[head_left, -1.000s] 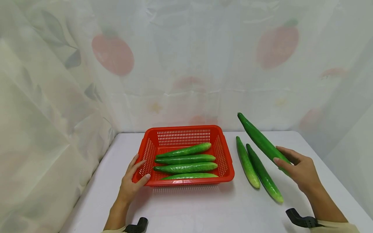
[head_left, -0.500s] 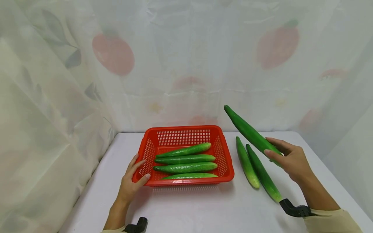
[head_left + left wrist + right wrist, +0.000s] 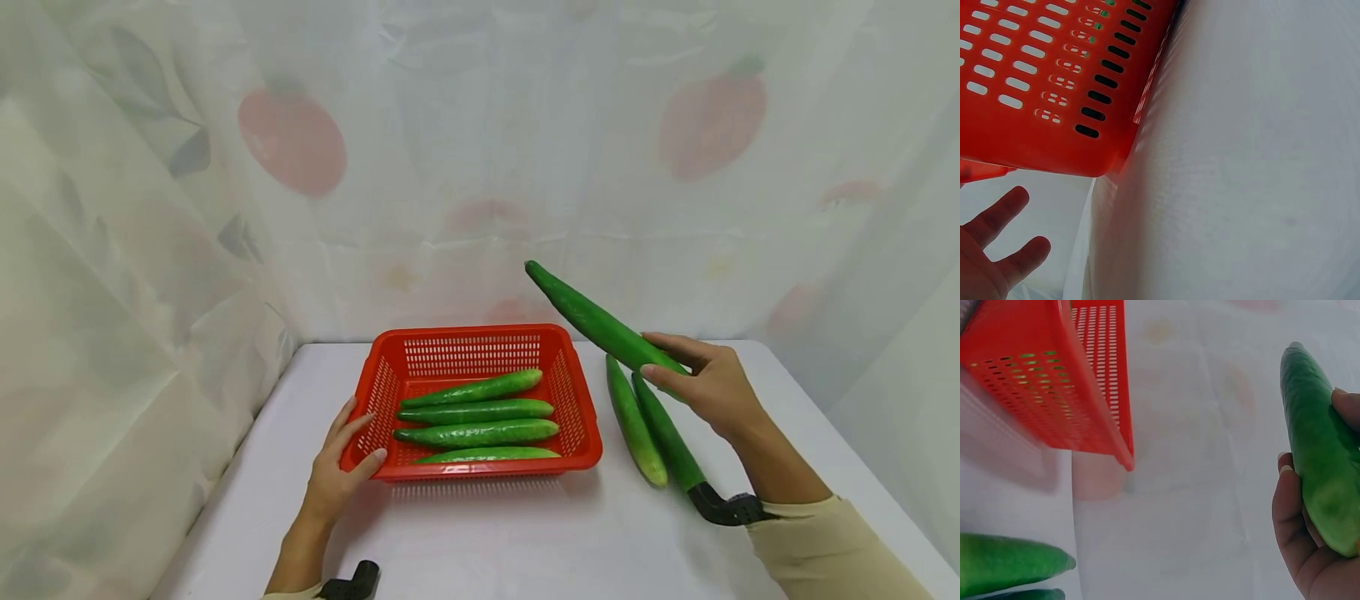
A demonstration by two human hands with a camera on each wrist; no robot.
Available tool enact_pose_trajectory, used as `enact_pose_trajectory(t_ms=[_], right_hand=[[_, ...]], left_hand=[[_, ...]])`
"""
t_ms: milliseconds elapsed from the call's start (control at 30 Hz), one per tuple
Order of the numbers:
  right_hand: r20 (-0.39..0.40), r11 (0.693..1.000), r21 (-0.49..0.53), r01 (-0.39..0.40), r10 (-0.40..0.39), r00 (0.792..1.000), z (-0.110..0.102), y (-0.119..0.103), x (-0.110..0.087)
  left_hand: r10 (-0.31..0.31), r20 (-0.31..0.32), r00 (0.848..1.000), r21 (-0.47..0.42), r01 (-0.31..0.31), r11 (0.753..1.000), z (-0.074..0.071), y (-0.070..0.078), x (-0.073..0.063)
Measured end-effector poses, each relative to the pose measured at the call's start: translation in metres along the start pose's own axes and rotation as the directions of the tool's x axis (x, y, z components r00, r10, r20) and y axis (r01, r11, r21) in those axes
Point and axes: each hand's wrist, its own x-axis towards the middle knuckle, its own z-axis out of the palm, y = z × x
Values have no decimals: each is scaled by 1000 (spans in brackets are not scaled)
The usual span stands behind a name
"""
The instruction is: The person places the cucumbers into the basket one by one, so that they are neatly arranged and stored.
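Note:
My right hand holds a long green cucumber near its thick end, thumb on one side and fingers on the other. The cucumber is raised and tilted, its narrow tip pointing up and left over the right back of a red plastic basket. Several cucumbers lie side by side in the basket. My left hand rests at the basket's front left corner, fingers spread over the left rim, thumb at the front rim. In the left wrist view two straight fingers show apart from the perforated wall.
Two more cucumbers lie on the white table right of the basket: a lighter one and a darker one, partly covered by the right wrist's black camera mount. A printed curtain hangs behind.
My right hand has carried the cucumber left and slightly up, from above the table's right side toward the basket. My left hand and the basket have stayed in place.

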Motion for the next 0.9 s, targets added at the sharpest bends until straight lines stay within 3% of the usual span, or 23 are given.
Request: enact_pose_trajectory(t_ms=[533,767,900], right_hand=[[106,996,84,10,-19,994,30,-4,44],[182,974,224,-33,-8,983,48,-2,63],[207,968,247,-44,-8,978,58,3,72]], left_hand=[[10,-5,1000,-1,-10,1000,0,-2,-1],[29,-10,1000,-20,-29,999,0,-2,-1],[28,-9,1000,-26,-28,999,1,-2,-1]])
